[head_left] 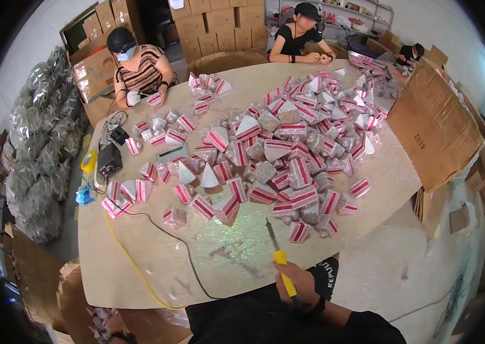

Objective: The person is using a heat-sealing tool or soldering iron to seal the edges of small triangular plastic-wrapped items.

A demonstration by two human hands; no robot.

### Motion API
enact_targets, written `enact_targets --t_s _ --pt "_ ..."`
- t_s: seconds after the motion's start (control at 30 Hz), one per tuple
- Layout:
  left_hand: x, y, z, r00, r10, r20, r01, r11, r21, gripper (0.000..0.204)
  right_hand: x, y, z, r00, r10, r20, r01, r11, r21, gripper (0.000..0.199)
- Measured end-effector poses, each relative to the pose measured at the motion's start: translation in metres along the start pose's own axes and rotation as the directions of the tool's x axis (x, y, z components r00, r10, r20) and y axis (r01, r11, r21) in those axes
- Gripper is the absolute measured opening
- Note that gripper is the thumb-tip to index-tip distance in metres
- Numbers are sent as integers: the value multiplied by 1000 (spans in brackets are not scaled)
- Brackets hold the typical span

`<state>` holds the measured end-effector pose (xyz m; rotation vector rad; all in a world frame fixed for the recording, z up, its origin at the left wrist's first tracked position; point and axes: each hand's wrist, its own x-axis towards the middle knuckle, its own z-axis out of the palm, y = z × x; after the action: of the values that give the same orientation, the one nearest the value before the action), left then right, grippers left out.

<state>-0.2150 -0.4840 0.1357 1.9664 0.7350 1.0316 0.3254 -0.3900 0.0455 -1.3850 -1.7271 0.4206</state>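
Stacked cartons [219, 26] stand beyond the far edge of a pale table [105, 281], where red-and-white wedges in clear film [300, 173] lie heaped from the middle to the far right. The right hand [301, 284] is closed around a yellow-handled iron [281, 258], its tip apart from the wedges. What seems the left hand [118, 327] shows at the near left by a box [153, 318]; its hold I cannot tell. Probably this is between pieces, and the next move calls for a wedge brought to the tip.
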Motion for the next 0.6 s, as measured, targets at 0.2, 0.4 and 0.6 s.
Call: enact_targets --t_s 0.2,0.4,0.6 --pt "4 -52 84 986 112 -120 -145 936 -321 68 7 -10 7 988 92 120 -101 992 69 32" --pt "38 -55 70 953 261 -153 -301 877 -375 67 -38 17 24 963 233 138 -252 957 143 32" --pt "102 -30 45 850 509 -137 -527 823 -213 67 -20 -12 1 992 102 -78 -105 994 -34 38"
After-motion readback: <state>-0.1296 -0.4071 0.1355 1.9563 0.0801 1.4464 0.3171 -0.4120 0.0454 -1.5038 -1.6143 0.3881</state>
